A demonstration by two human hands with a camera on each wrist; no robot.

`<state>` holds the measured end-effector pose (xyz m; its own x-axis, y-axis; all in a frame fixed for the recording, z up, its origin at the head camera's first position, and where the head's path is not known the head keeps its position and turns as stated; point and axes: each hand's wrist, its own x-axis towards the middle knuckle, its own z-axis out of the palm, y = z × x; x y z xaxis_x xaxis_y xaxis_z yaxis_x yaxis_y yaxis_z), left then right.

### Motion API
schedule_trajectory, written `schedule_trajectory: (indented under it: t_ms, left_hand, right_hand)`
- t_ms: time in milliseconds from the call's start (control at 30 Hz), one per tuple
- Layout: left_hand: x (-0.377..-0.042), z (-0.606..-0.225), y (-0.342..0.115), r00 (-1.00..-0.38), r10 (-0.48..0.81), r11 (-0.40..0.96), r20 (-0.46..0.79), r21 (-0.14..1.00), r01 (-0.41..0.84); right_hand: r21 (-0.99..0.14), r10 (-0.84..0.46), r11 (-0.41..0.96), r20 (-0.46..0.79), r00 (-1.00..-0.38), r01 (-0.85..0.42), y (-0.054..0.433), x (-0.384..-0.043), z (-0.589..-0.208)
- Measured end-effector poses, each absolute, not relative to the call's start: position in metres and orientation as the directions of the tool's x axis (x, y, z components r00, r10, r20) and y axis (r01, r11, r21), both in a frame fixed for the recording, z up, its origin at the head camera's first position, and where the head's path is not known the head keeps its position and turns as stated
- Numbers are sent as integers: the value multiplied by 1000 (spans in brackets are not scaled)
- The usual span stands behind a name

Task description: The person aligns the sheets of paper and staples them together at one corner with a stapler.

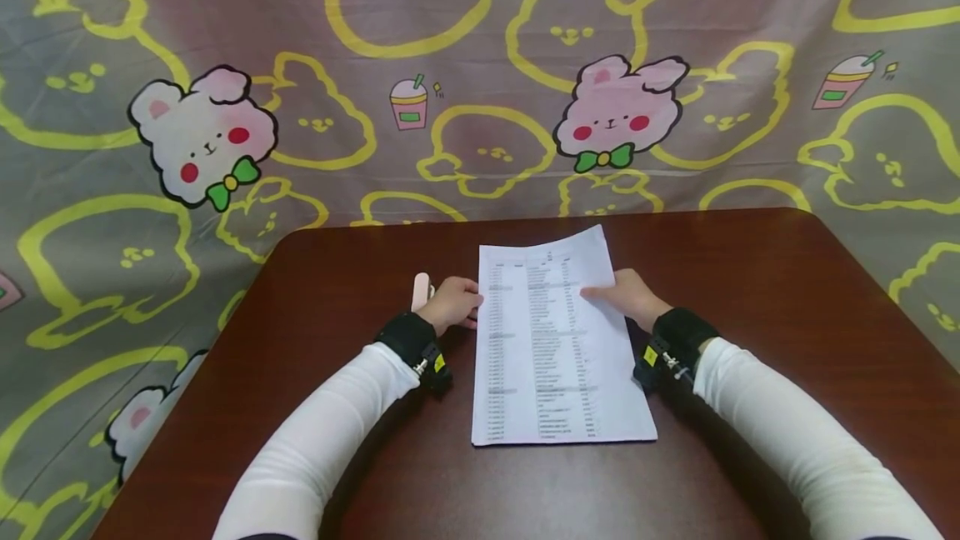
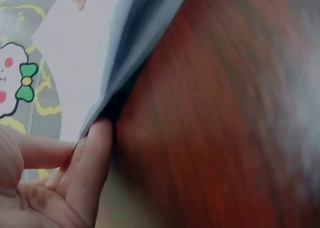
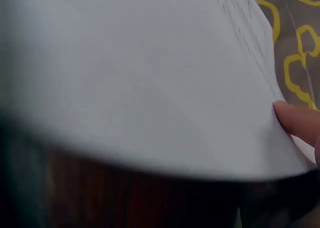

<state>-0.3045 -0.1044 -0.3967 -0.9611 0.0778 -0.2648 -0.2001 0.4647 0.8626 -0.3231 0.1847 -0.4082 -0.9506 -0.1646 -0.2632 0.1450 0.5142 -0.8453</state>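
A stack of printed paper sheets (image 1: 555, 357), covered in columns of small text, stands tilted over the table in front of me. My left hand (image 1: 453, 304) pinches its left edge; in the left wrist view the thumb and fingers (image 2: 97, 153) meet at the sheets' edge. At the right edge, my right hand (image 1: 628, 297) grips the stack with the thumb lying over the printed face. The right wrist view shows the paper (image 3: 150, 87) bowed, with the thumb (image 3: 295, 119) on its edge. Fingers behind the sheets are hidden.
Just behind my left hand lies a slim pale pink object (image 1: 421, 290) with a rounded end, partly covered by the hand. The dark reddish-brown table (image 1: 772, 298) ends at a patterned cloth backdrop (image 1: 480, 82) with cartoon bears. Each wrist wears a black strap with a camera.
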Motion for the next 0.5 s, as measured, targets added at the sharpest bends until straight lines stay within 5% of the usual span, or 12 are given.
schedule_trajectory:
  t_ms: [267,500]
  left_hand:
    - [-302,-389,-98,-984,75,740,-164,671,-55]
    - [-301,-386,-92,-983,128,830,-128,557,35]
  right_hand:
    - [-755,-153,655,-177,-972,35,188,-324,-405]
    - [-716,-132,697,-194,-972,49,189,-325,-403]
